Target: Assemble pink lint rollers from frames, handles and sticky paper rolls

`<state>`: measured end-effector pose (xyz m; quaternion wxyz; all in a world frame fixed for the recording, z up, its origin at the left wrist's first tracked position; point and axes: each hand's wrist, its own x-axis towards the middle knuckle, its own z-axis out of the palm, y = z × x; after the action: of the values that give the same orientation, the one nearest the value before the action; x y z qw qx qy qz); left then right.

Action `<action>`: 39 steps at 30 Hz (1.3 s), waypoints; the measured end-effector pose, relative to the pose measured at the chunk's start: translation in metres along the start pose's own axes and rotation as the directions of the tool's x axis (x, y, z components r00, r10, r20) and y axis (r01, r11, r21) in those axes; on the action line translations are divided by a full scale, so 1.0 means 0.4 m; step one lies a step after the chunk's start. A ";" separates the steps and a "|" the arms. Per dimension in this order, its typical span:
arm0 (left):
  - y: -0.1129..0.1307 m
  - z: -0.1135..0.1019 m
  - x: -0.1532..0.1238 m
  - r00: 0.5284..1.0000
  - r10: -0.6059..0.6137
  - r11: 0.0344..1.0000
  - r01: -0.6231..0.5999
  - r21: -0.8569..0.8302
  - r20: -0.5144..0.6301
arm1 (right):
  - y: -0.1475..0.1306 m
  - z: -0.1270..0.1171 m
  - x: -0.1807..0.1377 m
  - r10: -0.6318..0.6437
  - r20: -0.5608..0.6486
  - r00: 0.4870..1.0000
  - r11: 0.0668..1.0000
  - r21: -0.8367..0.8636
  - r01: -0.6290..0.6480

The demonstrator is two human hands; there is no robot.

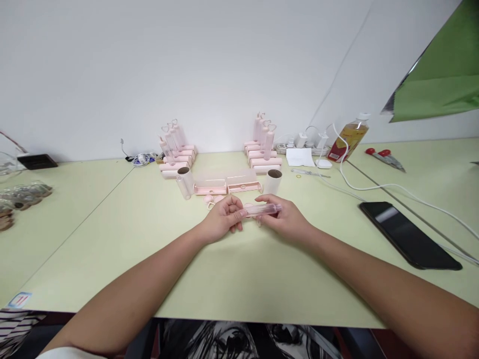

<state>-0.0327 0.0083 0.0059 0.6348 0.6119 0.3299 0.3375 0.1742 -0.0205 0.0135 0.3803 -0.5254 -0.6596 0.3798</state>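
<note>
- Holding clear pink tube (264,209) level, just above counter (239,269), spanning the gap between both hands.
- Clamping tube's right half with right hand (288,219), fingers wrapped shut, thumb on top.
- Pinching tube's left end with left hand (224,215), fingers curled nearly closed.
- Just beyond left fingers: loose pink caps (209,199). Beyond right fingers: upright cardboard roll (273,180).
- Judged risk: smooth round tube, light pinch. Could slip and roll among the caps.
- Judged risk: pushing too hard endwise could pop tube out sideways, or tip the cardboard roll.
</note>
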 end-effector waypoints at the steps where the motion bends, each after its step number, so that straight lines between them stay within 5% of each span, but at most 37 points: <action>1: 0.000 0.003 -0.002 1.000 -0.002 1.000 0.002 0.029 0.008 | 0.003 0.003 -0.001 -0.020 0.020 1.000 0.997 0.078 0.018; 6: 0.006 0.016 -0.014 0.997 0.020 0.993 -0.027 0.111 0.069 | 0.003 0.010 -0.009 -0.095 0.078 0.992 0.960 0.271 0.071; 11: 0.000 0.015 -0.019 0.998 0.043 0.946 -0.056 0.321 0.049 | -0.010 -0.021 -0.003 -0.184 -0.285 0.941 0.966 0.122 0.226; 15: 0.003 0.013 -0.022 0.997 0.023 0.902 -0.055 0.429 0.079 | -0.007 -0.055 0.017 -0.230 -0.414 0.881 0.970 -0.166 0.175; 22: 0.013 0.015 -0.028 0.992 0.021 0.845 -0.084 0.529 0.123 | 0.015 -0.068 0.046 -0.091 -0.357 0.930 0.920 -0.388 -0.059; 39: 0.018 0.019 -0.029 0.989 0.026 0.799 -0.108 0.592 0.145 | 0.026 -0.080 0.066 0.068 -0.262 0.963 0.830 -0.521 -0.200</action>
<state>-0.0330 -0.0052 0.0134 0.4171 0.8126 0.3557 0.1981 0.2032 0.0104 0.0204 0.2629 -0.6972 -0.6522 0.1394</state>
